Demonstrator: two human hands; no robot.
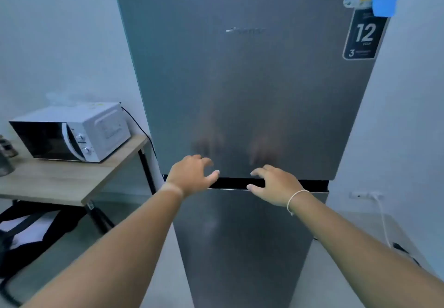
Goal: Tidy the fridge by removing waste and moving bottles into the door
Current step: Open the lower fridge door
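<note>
A tall grey fridge (pixel 240 79) fills the middle of the head view, both of its doors closed. A dark gap (pixel 312 185) runs between the upper door and the lower door (pixel 242 242). My left hand (pixel 192 175) reaches out in front of that gap, fingers spread and holding nothing. My right hand (pixel 274 185), with a thin white band on the wrist, is beside it, fingers apart, just at the gap. Both hands are mirrored faintly in the upper door. The fridge's contents are hidden.
A white microwave (pixel 72 132) stands on a wooden table (pixel 60 182) left of the fridge, its black cable trailing behind. Dark bags (pixel 28 238) lie under the table. Stickers (pixel 365 33) sit at the door's upper right. A wall socket (pixel 365 196) with a white cable is at right.
</note>
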